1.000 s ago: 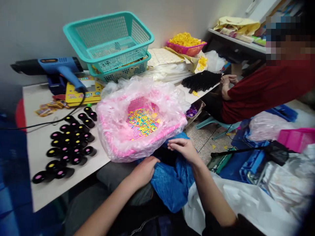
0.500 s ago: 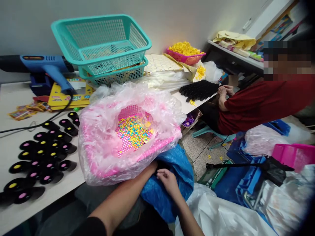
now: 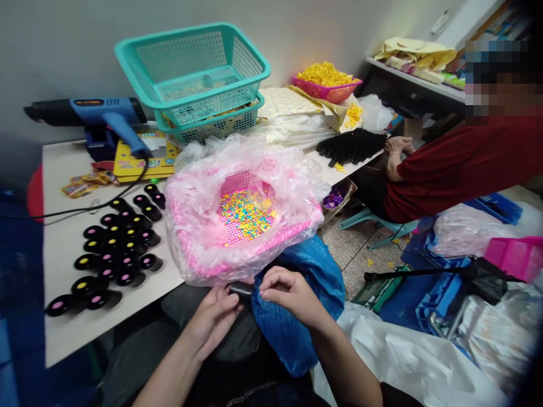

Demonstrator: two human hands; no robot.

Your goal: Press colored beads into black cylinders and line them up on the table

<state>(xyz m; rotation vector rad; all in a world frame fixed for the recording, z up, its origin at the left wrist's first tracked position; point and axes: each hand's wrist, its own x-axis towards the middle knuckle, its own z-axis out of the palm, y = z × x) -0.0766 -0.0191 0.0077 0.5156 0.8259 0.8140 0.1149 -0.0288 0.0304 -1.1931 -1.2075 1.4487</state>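
Note:
My left hand is closed around one end of a small black tube, held just in front of the pink basket. My right hand is at the tube's other end, its thumb and fingertips pinched together; what they hold, if anything, is too small to make out. Beyond my hands, the pink basket is wrapped in clear plastic film and contains many small yellow, blue and orange beads. A blue plastic sack hangs open below my right hand.
Black tubes with pink or yellow ends stand on the table at left. Behind them are a blue heat gun and stacked teal baskets. At right, a seated co-worker in a red shirt handles black pieces.
My left hand has come up out of the blue sack with a black tube in it. My right hand has risen to meet it. The view has shifted left.

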